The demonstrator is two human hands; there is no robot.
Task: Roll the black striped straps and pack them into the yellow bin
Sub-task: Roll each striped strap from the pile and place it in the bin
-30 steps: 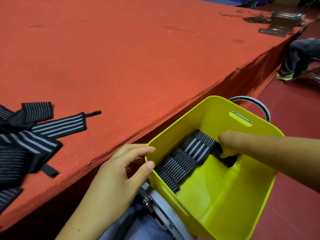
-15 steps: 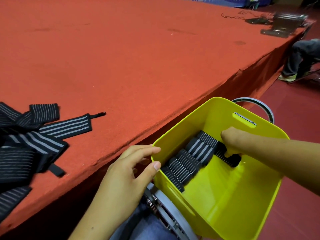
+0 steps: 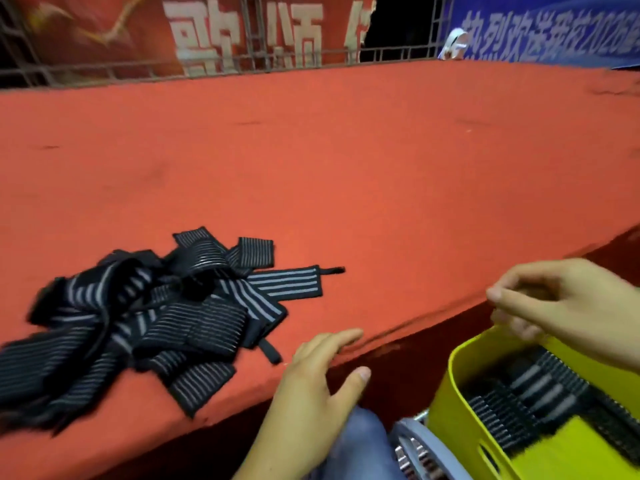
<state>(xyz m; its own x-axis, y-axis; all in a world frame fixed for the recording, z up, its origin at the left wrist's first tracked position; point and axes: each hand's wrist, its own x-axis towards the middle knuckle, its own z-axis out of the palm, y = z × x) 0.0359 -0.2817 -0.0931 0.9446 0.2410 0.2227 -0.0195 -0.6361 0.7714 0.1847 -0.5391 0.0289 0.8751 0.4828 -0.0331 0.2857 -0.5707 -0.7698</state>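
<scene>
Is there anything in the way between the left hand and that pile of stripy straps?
No, nothing visible. Only bare red carpet lies between the left hand and the pile of straps.

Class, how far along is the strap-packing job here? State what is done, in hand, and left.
Done: a row of rolled straps lies in the yellow bin. In hand: nothing; both the left hand and right hand look empty. Left: a tangled pile of unrolled straps on the red platform.
</scene>
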